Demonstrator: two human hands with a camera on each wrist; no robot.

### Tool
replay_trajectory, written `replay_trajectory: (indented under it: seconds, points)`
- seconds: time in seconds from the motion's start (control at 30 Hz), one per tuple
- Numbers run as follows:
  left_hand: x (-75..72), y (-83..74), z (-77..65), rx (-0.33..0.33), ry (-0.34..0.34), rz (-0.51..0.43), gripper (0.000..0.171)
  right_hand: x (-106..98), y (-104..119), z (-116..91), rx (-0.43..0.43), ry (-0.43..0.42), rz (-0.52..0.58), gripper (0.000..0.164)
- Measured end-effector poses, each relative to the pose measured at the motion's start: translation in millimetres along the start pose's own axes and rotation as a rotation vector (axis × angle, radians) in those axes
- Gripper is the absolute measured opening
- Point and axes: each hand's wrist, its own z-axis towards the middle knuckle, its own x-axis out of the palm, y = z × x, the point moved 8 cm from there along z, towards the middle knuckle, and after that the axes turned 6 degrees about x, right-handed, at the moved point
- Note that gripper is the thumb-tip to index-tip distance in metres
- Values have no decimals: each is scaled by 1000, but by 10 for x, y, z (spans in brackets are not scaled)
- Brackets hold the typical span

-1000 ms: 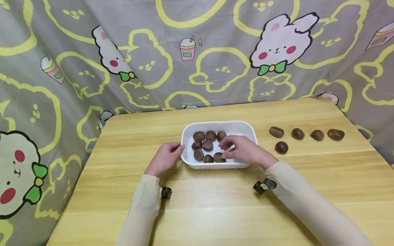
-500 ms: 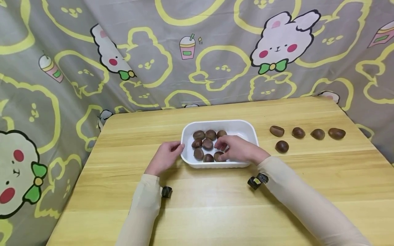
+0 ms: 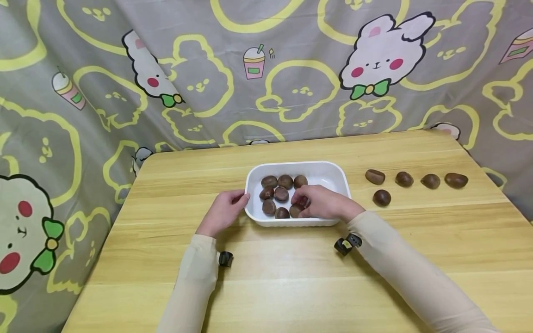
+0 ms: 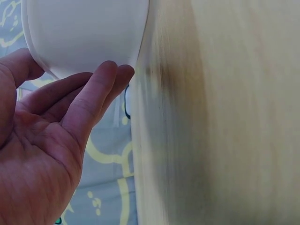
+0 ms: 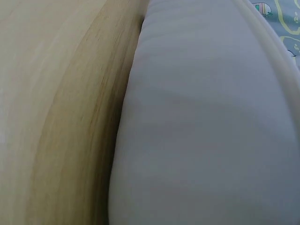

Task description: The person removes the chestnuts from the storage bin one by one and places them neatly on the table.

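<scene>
The left hand [image 3: 222,210] holds the left end of the white tray [image 3: 291,223] while the right hand [image 3: 325,202] reaches in over its near right corner, fingers bent.

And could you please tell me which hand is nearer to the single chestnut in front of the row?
The right hand: it is over the tray, left of that chestnut. The left hand is farther, at the tray's left end.

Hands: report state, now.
Left hand: closed, pinching the tray.
Right hand: at a chestnut; whether its grip is closed cannot be told.
</scene>
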Motion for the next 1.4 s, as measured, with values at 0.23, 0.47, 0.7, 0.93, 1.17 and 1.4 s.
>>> replay_trajectory:
  seconds: [0.23, 0.47, 0.7, 0.93, 1.17, 1.4]
  points:
    - [18, 19, -17, -8, 7, -2, 31, 17, -33, -2, 28, -2, 26, 33]
    - [46, 13, -39, -18, 14, 14, 32, 10, -87, -48, 68, -20, 68, 32]
    - [49, 6, -41, -29, 2, 6, 33, -62, -100, -67, 82, -46, 66, 33]
    - [42, -29, -26, -21, 1, 17, 31, -138, -114, -81, 91, -83, 78, 34]
    - [38, -50, -26, -20, -3, 17, 31, -284, -91, -155, 66, -187, 93, 31]
    - [9, -39, -43, -22, -5, 19, 31, -416, -36, -262, 11, -249, 136, 30]
